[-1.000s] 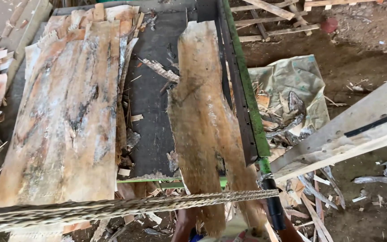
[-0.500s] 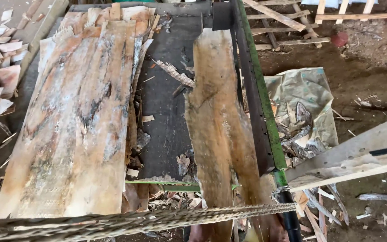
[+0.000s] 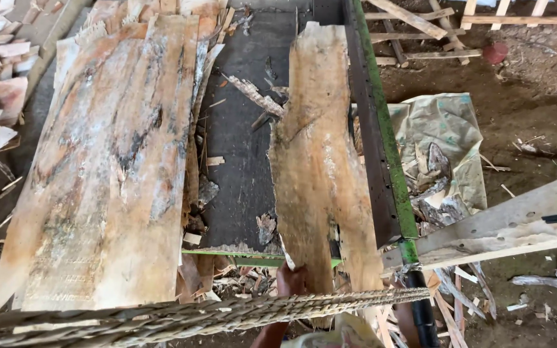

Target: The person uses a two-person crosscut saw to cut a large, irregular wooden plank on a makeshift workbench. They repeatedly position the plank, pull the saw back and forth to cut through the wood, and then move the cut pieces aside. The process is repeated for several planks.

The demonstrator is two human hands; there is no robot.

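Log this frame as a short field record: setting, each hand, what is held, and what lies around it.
setting: dark flat table with a green metal rail on its right edge, dirt floor beyond
left hand: grip on the near end of a long, rough, bark-edged wood sheet
right hand: mostly hidden behind the twisted rope; grip cannot be told
sheet position: flat on the table, lengthwise beside the rail
left of table: stack of wood sheets
right of rail: sack with bark scraps, pale plank
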